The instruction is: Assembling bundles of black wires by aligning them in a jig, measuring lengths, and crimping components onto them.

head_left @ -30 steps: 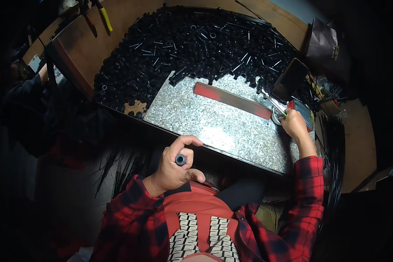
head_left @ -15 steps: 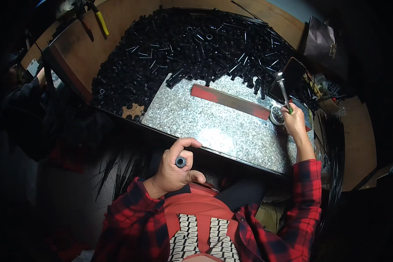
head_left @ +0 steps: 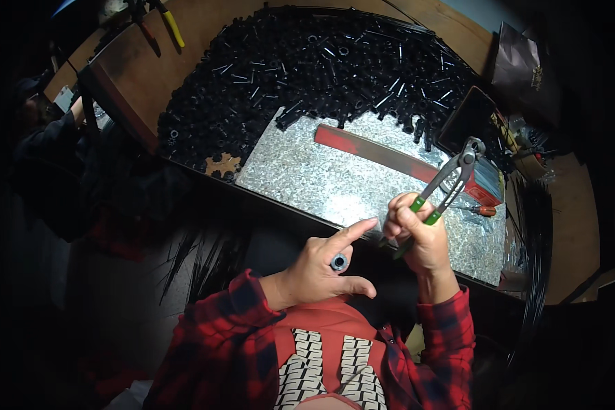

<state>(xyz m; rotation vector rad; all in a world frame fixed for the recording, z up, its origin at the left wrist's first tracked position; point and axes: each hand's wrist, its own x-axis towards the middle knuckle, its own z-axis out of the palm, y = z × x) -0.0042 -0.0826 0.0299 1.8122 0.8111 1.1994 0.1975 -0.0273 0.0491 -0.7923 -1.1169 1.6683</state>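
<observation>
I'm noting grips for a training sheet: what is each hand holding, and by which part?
Right hand: pliers, by their green handles. Left hand: a black tube, gripped around its side, one open end showing.

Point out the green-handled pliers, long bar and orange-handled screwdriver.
Green-handled pliers (head_left: pixel 437 182), head view: on a metal shank.
Long bar (head_left: pixel 378 156), head view: middle of its length.
Orange-handled screwdriver (head_left: pixel 487 211), head view: on its handle.

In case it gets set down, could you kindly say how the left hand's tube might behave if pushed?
The tube would probably roll on its side, its visible end being round. It seems light: the left hand holds it with thumb and forefinger extended.
</observation>
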